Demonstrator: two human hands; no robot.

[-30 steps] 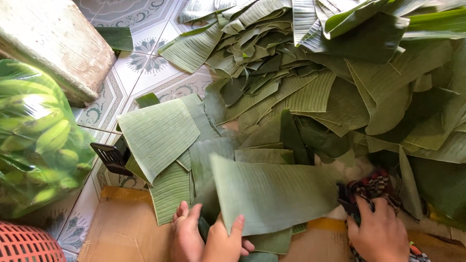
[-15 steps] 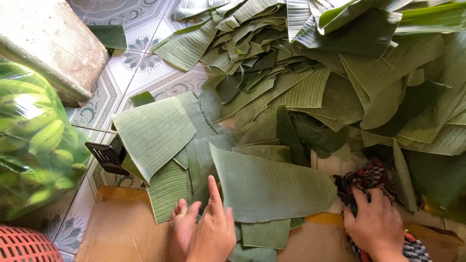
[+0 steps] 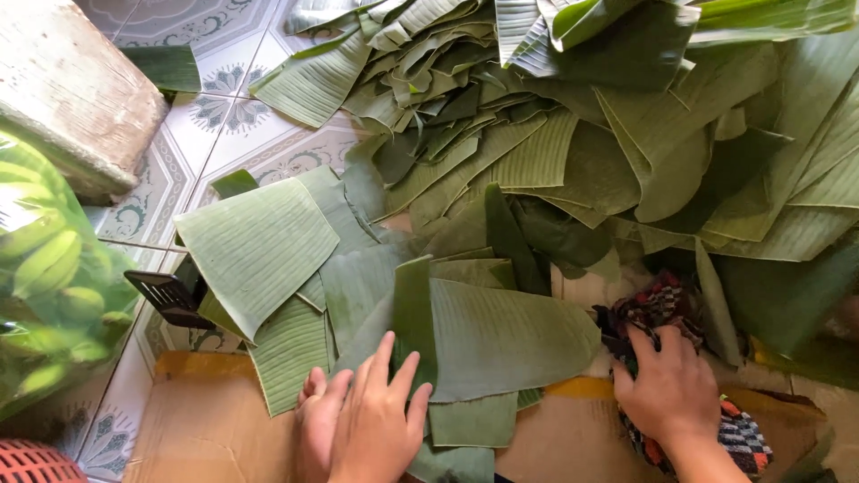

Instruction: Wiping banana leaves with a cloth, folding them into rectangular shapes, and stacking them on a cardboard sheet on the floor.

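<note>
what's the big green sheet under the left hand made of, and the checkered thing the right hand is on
The green sheet looks like a cut banana leaf: matte, with fine parallel ribs and a folded edge. The checkered thing under the right hand seems to be woven cloth, soft and crumpled. The left hand lies flat on the leaf.

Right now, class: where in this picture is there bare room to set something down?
Bare cardboard lies left of the left hand, beside the red basket. Patterned floor tiles show between the stone block and the banana-leaf pile. Everywhere right of that is crowded with leaves.
</note>
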